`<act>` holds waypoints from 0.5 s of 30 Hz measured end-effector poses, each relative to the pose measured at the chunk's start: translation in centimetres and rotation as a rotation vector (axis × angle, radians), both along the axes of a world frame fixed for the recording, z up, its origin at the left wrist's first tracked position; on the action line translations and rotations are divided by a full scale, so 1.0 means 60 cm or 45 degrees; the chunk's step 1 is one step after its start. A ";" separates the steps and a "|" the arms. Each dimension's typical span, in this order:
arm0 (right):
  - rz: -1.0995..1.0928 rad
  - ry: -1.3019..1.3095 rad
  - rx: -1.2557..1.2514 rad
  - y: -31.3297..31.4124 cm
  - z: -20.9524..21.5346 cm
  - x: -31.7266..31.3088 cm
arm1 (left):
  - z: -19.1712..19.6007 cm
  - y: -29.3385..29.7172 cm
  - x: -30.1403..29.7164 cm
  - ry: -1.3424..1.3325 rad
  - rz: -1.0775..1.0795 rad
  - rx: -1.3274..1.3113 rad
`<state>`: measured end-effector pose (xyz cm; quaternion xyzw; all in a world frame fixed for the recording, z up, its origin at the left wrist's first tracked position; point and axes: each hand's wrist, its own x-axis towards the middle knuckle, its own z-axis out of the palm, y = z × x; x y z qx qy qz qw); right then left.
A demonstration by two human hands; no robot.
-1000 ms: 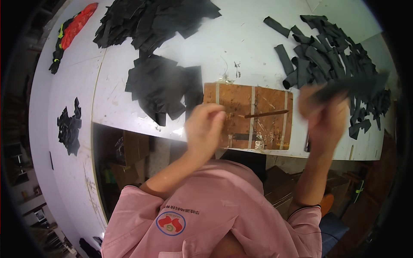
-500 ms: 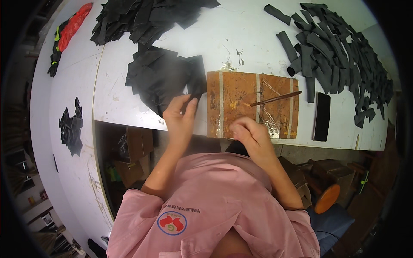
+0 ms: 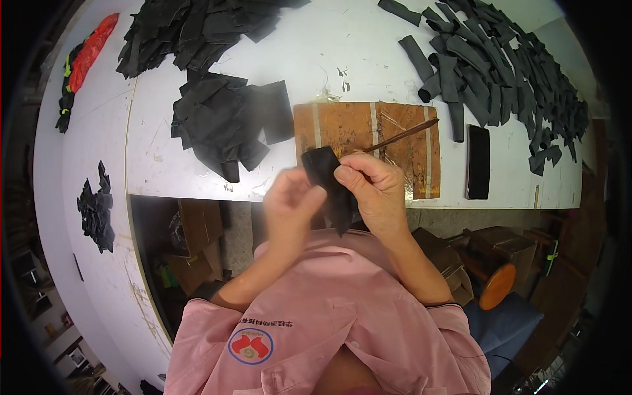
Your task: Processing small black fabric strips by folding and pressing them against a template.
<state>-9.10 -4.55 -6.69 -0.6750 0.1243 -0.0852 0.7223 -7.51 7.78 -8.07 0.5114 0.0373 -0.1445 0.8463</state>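
Note:
Both my hands are raised close to my chest at the table's front edge, gripping one black fabric piece (image 3: 329, 181) between them. My left hand (image 3: 289, 201) pinches its left side and my right hand (image 3: 372, 191) pinches its upper right side. Just behind the hands lies a brown wooden board (image 3: 342, 125) with pale stripes. A thin brown stick (image 3: 401, 135) rests across it. A flat stack of black fabric squares (image 3: 227, 122) lies left of the board.
A heap of rolled black strips (image 3: 500, 72) fills the table's right side, and a black flat bar (image 3: 478, 161) lies near the front edge. More black pieces (image 3: 191, 26) are piled at the back left. A red and black item (image 3: 82, 62) lies far left. Boxes and a round stool (image 3: 497, 286) stand under the table.
My right hand set the black bar down on the right and came back to the middle. My left hand took a black piece from the stack, and both hands now hold it.

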 end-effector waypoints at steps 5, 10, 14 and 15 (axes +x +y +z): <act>0.057 -0.161 -0.406 -0.017 0.010 -0.009 | 0.025 0.016 0.037 -0.113 -0.244 0.166; 0.027 -0.411 -0.866 -0.024 0.015 -0.013 | 0.043 0.013 0.037 -0.034 -0.249 0.100; 0.032 -0.516 -0.856 -0.032 0.011 -0.016 | 0.039 0.027 0.061 0.183 -0.473 0.036; 0.064 -0.552 -0.884 -0.035 0.012 -0.016 | 0.036 0.030 0.067 0.201 -0.620 0.081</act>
